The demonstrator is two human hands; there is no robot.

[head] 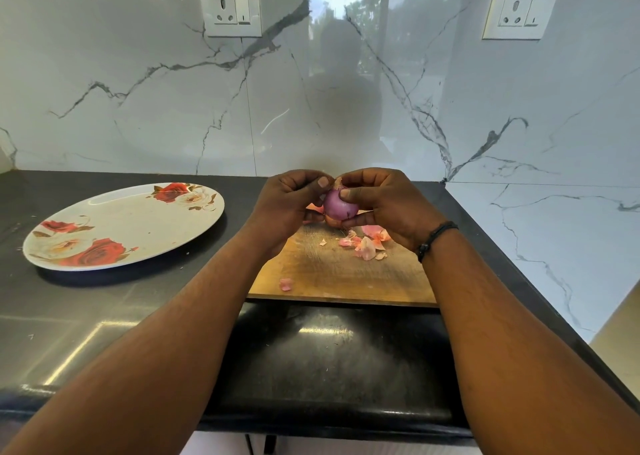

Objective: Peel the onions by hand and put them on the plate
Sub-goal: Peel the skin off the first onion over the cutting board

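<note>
A purple onion [338,207], mostly bare of dry skin, is held above the far end of a wooden cutting board [332,274]. My left hand [287,205] grips it from the left, its thumb up by the onion's dry tip. My right hand [384,202] holds it from the right, thumb pressed on the upper side and fingers curled beneath. A white oval plate [138,226] with red rose prints lies on the black counter to the left, with nothing on it. Pink skin scraps [367,247] lie on the board under my right hand.
The black counter [86,316] runs along a marble wall with two sockets [230,8], [519,11]. A marble side wall closes in at the right. One skin flake [286,284] lies near the board's front edge.
</note>
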